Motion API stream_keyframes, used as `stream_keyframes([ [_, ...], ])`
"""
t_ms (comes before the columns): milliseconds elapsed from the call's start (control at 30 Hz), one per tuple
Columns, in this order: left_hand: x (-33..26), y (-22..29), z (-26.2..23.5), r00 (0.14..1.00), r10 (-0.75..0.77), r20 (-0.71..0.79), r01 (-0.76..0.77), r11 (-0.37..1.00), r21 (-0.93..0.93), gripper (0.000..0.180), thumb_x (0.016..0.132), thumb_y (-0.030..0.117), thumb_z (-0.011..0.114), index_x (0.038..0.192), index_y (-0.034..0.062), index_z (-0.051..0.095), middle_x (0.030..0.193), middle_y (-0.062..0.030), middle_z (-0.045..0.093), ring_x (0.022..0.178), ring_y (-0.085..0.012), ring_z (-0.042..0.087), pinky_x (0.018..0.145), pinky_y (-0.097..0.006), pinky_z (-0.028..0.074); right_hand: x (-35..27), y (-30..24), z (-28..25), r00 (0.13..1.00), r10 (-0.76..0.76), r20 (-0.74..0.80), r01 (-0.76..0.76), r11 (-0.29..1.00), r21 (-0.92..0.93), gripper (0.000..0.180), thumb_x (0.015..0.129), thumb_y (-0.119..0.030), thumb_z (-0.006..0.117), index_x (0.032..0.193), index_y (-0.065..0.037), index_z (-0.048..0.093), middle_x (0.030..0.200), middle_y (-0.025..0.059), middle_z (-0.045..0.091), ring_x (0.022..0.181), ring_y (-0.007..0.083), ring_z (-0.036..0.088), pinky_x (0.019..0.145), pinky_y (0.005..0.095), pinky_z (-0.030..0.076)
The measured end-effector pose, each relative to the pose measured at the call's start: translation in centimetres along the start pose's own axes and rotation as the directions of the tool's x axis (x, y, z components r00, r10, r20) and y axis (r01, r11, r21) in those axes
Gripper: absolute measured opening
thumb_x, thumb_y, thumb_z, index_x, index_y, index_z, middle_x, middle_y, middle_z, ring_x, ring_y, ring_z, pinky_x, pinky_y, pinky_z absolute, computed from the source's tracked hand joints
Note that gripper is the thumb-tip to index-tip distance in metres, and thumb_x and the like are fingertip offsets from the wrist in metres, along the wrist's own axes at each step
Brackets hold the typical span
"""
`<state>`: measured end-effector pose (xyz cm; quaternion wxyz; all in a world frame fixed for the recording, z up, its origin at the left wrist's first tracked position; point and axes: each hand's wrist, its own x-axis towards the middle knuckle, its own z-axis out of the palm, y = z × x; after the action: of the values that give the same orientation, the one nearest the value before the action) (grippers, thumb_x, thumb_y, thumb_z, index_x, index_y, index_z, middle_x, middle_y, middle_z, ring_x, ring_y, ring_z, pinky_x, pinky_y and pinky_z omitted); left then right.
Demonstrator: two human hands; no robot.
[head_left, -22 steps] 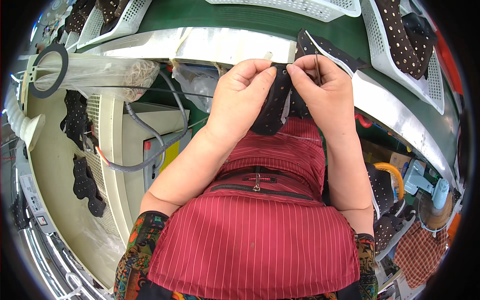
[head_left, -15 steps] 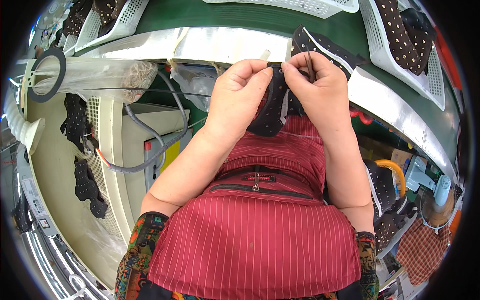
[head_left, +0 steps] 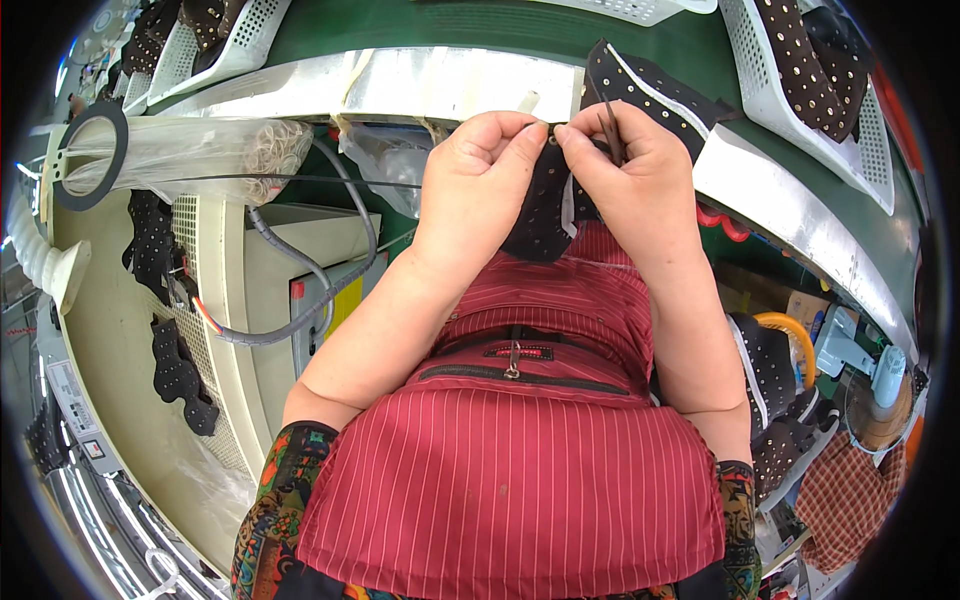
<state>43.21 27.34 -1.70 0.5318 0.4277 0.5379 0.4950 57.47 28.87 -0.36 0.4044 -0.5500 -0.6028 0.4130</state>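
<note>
Compared with a moment ago, little shift: both hands sit a touch closer together at the bench rim (head_left: 400, 85), thumbs and forefingers now meeting at one spot on the top edge of the dark studded piece (head_left: 540, 205). Earlier, fingertips slightly apart along that edge; now pinched tip to tip. Judged from that, fine work on one point of the edge, not a re-grip or a put-down.

Left hand (head_left: 480, 180): closed narrow, thumb and forefinger nipping the upper edge of the piece, other fingers curled under, wrist bent down, forearm rising from lower left across the red striped apron (head_left: 500, 480).

Right hand (head_left: 630, 180): likewise closed in a pinch on the same edge, with a thin dark tool (head_left: 612, 135) held upright between the fingers, its tip pointing up past the knuckles. Cannot tell what the tool's lower end touches; hidden by the fingers.

The piece hangs from the two pinches, draped down between the palms over the apron, just in front of the chest and clear of the bench. Behind the right hand, another studded piece (head_left: 650, 85) lying over the rim. Further off: white baskets (head_left: 850, 120) with more pieces upper right, a clear bag of rings (head_left: 200, 150) at left, a grey hose (head_left: 300, 270) looping below it.
</note>
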Motion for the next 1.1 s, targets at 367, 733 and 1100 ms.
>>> stream_keyframes([
  [367,0.0,-0.5,-0.8,0.999,-0.024,0.040,0.029,0.992,-0.125,0.011,0.094,0.015,0.052,0.091,0.0040,0.054,0.077,0.0034,0.054,0.068,-0.0026,0.045,0.059,-0.019,0.039,-0.3,0.7,-1.4,0.999,0.044,0.008,-0.045,0.986,0.158,0.015,0.080,-0.013,0.067,0.079,0.000,0.061,0.062,-0.0032,0.051,0.059,0.0041,0.042,0.054,0.0208,0.037],
  [733,-0.2,-0.7,-0.8,0.998,0.004,0.066,0.007,0.987,-0.158,0.011,0.095,0.014,0.051,0.094,0.0040,0.053,0.085,0.0013,0.055,0.077,-0.0038,0.047,0.069,-0.019,0.041,0.4,1.3,-0.9,0.999,0.006,-0.041,-0.004,0.999,0.042,0.019,0.081,-0.016,0.066,0.079,0.002,0.060,0.064,0.0045,0.054,0.059,0.0102,0.046,0.057,0.0257,0.040],
  [1100,-0.3,-0.9,-1.4,0.988,-0.005,0.155,0.039,0.976,-0.216,0.021,0.095,0.014,0.050,0.111,0.0025,0.056,0.098,-0.0030,0.062,0.085,-0.0077,0.057,0.075,-0.023,0.046,0.3,1.1,-0.9,0.999,-0.045,-0.013,0.044,0.993,-0.108,0.021,0.081,-0.018,0.066,0.086,0.001,0.060,0.074,0.0110,0.059,0.067,0.0217,0.056,0.064,0.0296,0.045],
])
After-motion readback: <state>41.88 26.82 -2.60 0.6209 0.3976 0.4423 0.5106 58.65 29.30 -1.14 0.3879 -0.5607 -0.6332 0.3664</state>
